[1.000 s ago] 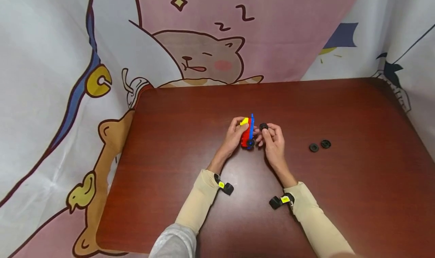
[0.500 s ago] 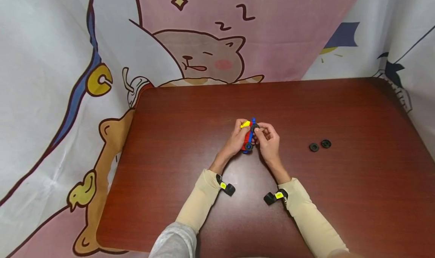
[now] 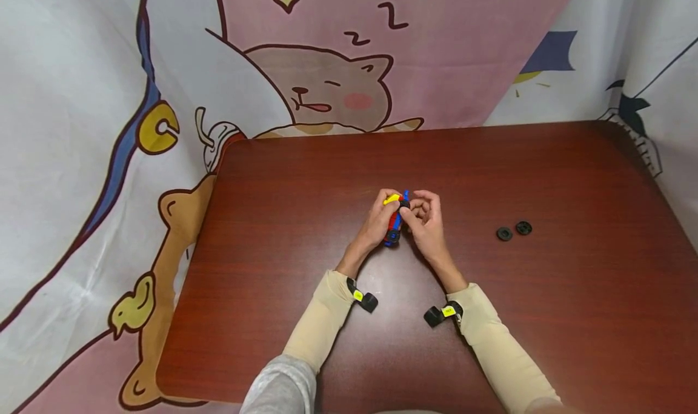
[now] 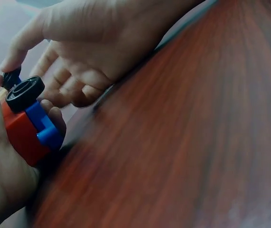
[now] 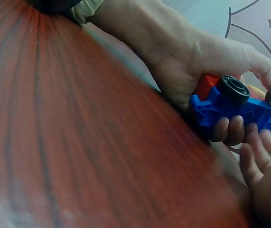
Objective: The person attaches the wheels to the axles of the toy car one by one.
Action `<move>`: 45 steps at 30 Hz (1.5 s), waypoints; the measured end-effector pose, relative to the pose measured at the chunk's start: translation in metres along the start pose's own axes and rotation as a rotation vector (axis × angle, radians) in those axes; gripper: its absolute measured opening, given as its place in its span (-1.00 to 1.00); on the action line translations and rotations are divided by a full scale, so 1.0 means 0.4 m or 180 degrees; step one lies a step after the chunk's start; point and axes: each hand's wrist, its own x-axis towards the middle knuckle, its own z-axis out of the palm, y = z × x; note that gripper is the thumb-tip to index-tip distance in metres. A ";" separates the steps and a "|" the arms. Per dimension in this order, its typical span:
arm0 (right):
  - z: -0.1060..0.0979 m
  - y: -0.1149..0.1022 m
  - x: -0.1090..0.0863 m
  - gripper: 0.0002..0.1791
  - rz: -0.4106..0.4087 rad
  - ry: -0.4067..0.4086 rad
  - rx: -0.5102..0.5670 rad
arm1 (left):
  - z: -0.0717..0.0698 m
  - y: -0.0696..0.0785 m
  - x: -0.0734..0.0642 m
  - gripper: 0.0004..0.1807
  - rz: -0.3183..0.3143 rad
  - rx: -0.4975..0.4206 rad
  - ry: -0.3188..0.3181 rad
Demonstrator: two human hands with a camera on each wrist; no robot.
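My left hand (image 3: pixel 376 223) grips a small toy car (image 3: pixel 397 222) of red, blue and yellow plastic, tilted so that one side faces my right hand. One black wheel (image 4: pixel 25 94) sits on that side, at the end nearer me. A second black wheel (image 3: pixel 405 203) is against the farther end. The thumb of my right hand (image 3: pixel 429 232) presses on this second wheel, while the other fingers are loosely bent and apart from it. In the right wrist view the car's blue underside (image 5: pixel 216 111) shows, with left fingertips below it.
Two loose black wheels, a left one (image 3: pixel 504 234) and a right one (image 3: pixel 523 228), lie on the brown table (image 3: pixel 572 317) right of my hands. A cartoon-printed cloth (image 3: pixel 463 50) hangs behind the table and along its sides.
My right hand has brought the wheel leftward to the car's side. Its index finger has since come off the wheel, leaving the thumb on it. The left hand still holds the car.
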 end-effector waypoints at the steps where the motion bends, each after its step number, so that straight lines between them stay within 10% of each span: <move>1: 0.000 0.001 0.001 -0.52 0.0073 -0.0063 -0.0058 | -0.002 -0.001 0.000 -0.67 0.0009 -0.0019 -0.0002; 17: 0.008 -0.002 0.013 -0.59 0.0412 -0.0333 -0.0283 | -0.014 0.006 -0.001 -0.71 -0.0072 -0.0318 -0.0030; 29: -0.017 -0.015 -0.006 -0.63 0.0210 0.0062 -0.0012 | 0.018 -0.014 0.012 -0.55 0.0087 -0.0963 0.0167; 37: 0.009 -0.079 -0.028 -0.56 -0.0130 -0.0126 -0.0988 | 0.022 0.011 0.011 -0.58 0.0017 -0.0787 0.0643; 45: 0.038 -0.068 -0.031 -0.50 -0.0390 0.0030 -0.1491 | 0.016 0.074 -0.020 -0.62 0.0137 -0.0913 0.0619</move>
